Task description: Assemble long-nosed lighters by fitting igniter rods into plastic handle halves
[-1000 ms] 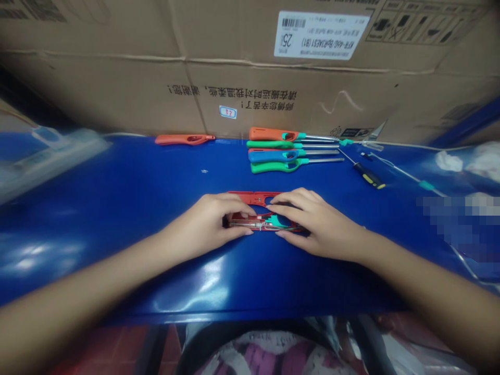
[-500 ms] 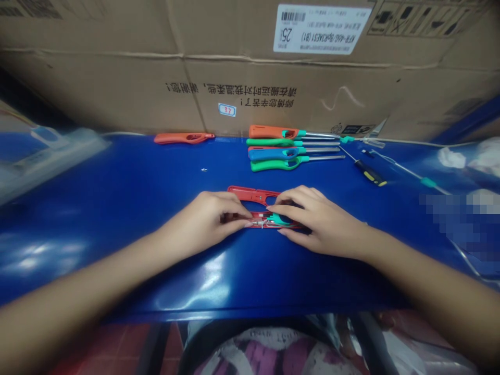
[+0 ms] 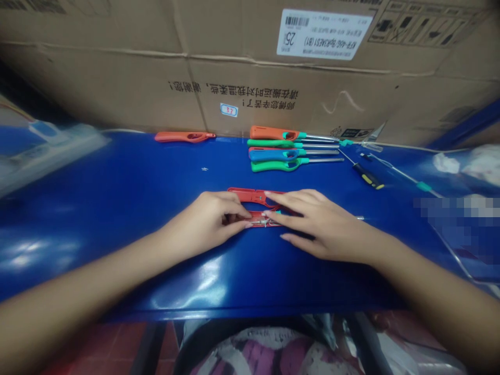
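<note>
Judging from the grip, the chief risk is that the small inner parts are knocked out of the open red shell (image 3: pixel 250 196): it lies flat at the middle of the tabletop (image 3: pixel 117 208), and a thin wire and a teal piece are loosely seated in the half nearer the body. A sideways push from either fingertip could spring them free, and the glossy blue surface would let them slide off unseen. The shell itself could also skate away, since it is only pressed down, not clamped.

Behind everything, a wall of cardboard boxes (image 3: pixel 117 88) is stacked against the tabletop's far edge. Four finished lighters (image 3: pixel 289 148) are laid in a row before the boxes, an orange handle (image 3: pixel 183 137) apart to their left, a screwdriver (image 3: pixel 367 177) to their right.

The left hand (image 3: pixel 211 221) is pinched together on the shell's left end; the right hand (image 3: pixel 320 224) is spread flat, fingers extended over its right end.
</note>
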### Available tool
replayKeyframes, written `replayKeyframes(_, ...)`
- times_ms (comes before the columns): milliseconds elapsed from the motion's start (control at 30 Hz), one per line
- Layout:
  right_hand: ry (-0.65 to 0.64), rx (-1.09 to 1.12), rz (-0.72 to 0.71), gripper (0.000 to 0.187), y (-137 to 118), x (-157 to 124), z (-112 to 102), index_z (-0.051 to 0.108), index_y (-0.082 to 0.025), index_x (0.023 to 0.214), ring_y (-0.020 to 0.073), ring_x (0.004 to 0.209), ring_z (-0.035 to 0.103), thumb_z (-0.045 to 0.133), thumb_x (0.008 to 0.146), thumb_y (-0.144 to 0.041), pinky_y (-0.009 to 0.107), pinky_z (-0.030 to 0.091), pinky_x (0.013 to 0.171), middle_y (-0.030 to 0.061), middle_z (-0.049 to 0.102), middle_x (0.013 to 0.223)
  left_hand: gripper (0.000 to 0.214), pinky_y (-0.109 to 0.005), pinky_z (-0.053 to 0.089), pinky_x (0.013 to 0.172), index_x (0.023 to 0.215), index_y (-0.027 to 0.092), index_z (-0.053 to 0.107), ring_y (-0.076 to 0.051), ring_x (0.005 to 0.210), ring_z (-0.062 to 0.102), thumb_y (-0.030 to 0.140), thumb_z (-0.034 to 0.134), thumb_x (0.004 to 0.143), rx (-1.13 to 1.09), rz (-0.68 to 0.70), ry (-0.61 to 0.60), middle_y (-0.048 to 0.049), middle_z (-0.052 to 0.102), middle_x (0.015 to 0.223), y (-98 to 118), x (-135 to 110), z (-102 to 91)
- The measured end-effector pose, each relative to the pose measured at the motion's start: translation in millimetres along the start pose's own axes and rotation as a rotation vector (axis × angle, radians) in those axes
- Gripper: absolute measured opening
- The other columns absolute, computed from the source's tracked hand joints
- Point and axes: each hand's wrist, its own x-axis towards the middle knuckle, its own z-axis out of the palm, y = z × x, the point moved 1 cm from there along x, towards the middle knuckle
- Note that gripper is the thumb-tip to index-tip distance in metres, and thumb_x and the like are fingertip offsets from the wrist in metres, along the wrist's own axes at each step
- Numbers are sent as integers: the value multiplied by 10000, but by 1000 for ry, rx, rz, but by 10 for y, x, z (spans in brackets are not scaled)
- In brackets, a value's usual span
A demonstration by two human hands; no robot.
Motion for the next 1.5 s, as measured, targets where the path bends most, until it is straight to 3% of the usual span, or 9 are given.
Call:
replayKeyframes(167,175,124,136,256,109,-12,-62,675,-221,1193,238,1164,584,570,961,-252,419,439,982,103,653,1278,144,-239,522,650,989,200,803,-141,732,680,239,702,894,-24,-42,-29,-44,748,900,-1,-3,-32)
replayKeyframes(300,109,211,140,127,164,-15,-43,678,-218,1035,203,956,616,629,941,-289,362,415,860,61,710,1031,140,-237,523,648,977,210,804,-147,744,697,221,706,877,-31,-53,-61,-30,767,901,-14,-1,-80)
replayKeyframes(433,88,258,173,68,164,-1,3,659,-212,980,170,828,609,641,943,-267,336,384,826,25,712,915,151,-245,527,664,988,223,804,-151,750,704,223,702,877,-28,-42,-85,-24,775,911,-21,10,-104)
replayKeyframes(700,127,351,230,59,184,29,87,657,-218,970,162,871,611,671,931,-261,318,382,834,2,707,903,146,-244,538,704,977,220,800,-147,784,711,239,696,877,-32,-94,-109,-10,778,923,-10,7,-112)
replayKeyframes(900,133,209,196,76,111,30,49,653,-204,976,175,851,595,591,965,-247,333,373,802,22,710,929,182,-245,517,630,1037,206,765,-132,689,671,284,688,892,26,-62,-38,-10,769,894,36,-21,-97)
replayKeyframes(1000,165,140,153,110,86,30,42,664,-196,992,186,882,607,567,981,-246,337,375,805,37,717,961,199,-306,534,761,1079,194,737,-176,833,660,280,637,930,125,37,9,-39,742,965,120,-36,-56)
replayKeyframes(1133,193,122,128,102,87,31,53,671,-192,1007,184,892,617,577,974,-216,332,379,809,36,724,962,303,-430,480,998,1251,232,670,-258,1152,569,302,578,970,238,163,-57,-76,660,1257,209,-67,44)
replayKeyframes(1267,194,112,125,95,88,35,50,673,-191,981,188,879,620,583,972,-219,335,378,805,33,726,938,377,-495,447,1038,1360,268,604,-301,1281,485,331,535,995,307,198,-84,-88,571,1399,205,-96,129)
replayKeyframes(1500,218,109,118,125,73,45,62,677,-185,950,186,851,628,561,980,-221,341,379,800,38,722,895,396,-490,453,1031,1381,270,585,-291,1261,496,346,529,996,277,169,-129,-93,583,1358,182,-93,193)
